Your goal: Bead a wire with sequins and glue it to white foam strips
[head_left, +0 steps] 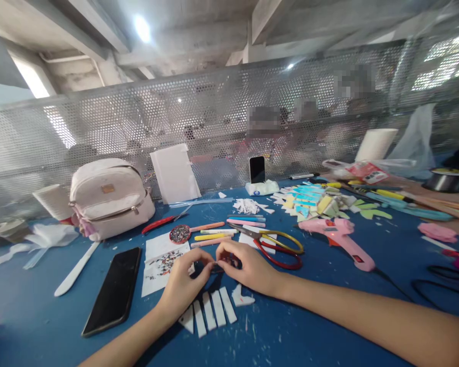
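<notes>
My left hand (pixel 187 280) and my right hand (pixel 248 267) meet above the blue table, thumbs and fingertips pinched together. Whatever sits between the fingers is small and dark, mostly hidden, and I cannot make out its kind. Just below lie several white strips (pixel 218 307) in a row, with a torn white scrap (pixel 242 296) beside them. By my left hand a white paper (pixel 149 283) carries scattered dark bits, and a round dish of dark bits (pixel 179 234) rests at its top edge. Scissors with red and yellow handles (pixel 279 262) lie beyond my right hand.
A black phone (pixel 112 290) lies left, near a pale backpack (pixel 110 199). Several markers (pixel 214 236) lie behind my hands. To the right are a pink glue gun (pixel 340 239) with its cord and a pile of coloured strips (pixel 317 199). A perforated metal screen (pixel 214 122) stands behind.
</notes>
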The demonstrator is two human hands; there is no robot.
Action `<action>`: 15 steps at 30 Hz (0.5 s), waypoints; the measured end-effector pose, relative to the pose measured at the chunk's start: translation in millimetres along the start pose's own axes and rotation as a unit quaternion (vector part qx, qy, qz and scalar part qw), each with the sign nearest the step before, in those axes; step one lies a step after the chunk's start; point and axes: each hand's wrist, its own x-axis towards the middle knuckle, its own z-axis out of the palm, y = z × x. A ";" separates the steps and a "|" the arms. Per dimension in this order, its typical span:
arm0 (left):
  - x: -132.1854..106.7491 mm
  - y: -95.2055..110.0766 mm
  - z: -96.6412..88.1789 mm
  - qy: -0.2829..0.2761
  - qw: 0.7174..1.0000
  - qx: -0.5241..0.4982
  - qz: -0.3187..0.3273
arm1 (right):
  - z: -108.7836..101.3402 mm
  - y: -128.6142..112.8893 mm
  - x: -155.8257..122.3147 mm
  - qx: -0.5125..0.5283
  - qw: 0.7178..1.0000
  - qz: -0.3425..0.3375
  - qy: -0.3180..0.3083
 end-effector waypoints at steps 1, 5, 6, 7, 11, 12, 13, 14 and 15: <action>0.2 -0.4 0.3 -0.001 1.000 -0.001 0.000 | -0.3 -0.1 0.2 0.001 1.000 0.001 -0.001; 0.7 -2.5 1.4 -0.002 1.000 -0.003 -0.002 | -1.2 -0.7 0.7 0.009 1.000 0.009 -0.015; 0.5 -3.0 1.5 -0.002 1.000 -0.002 -0.003 | -1.2 -0.8 0.6 0.011 1.000 0.009 -0.018; 0.2 -3.4 1.5 -0.002 1.000 -0.002 -0.004 | -1.2 -0.9 0.5 0.011 1.000 0.010 -0.021; -1.1 -4.9 1.0 -0.006 1.000 -0.005 -0.006 | -1.0 -1.4 0.1 0.004 1.000 0.012 -0.028; -1.1 -5.2 0.9 -0.007 1.000 -0.005 -0.005 | -1.0 -1.5 0.0 0.003 1.000 0.010 -0.029; -1.1 -5.4 0.8 -0.008 1.000 -0.006 -0.004 | -1.1 -1.6 0.0 0.003 1.000 0.008 -0.030; -0.9 -5.4 0.7 -0.008 1.000 -0.006 -0.003 | -1.2 -1.5 0.0 0.003 1.000 0.005 -0.030; -0.8 -5.3 0.5 -0.008 1.000 -0.006 -0.002 | -1.2 -1.5 0.0 0.003 1.000 0.002 -0.030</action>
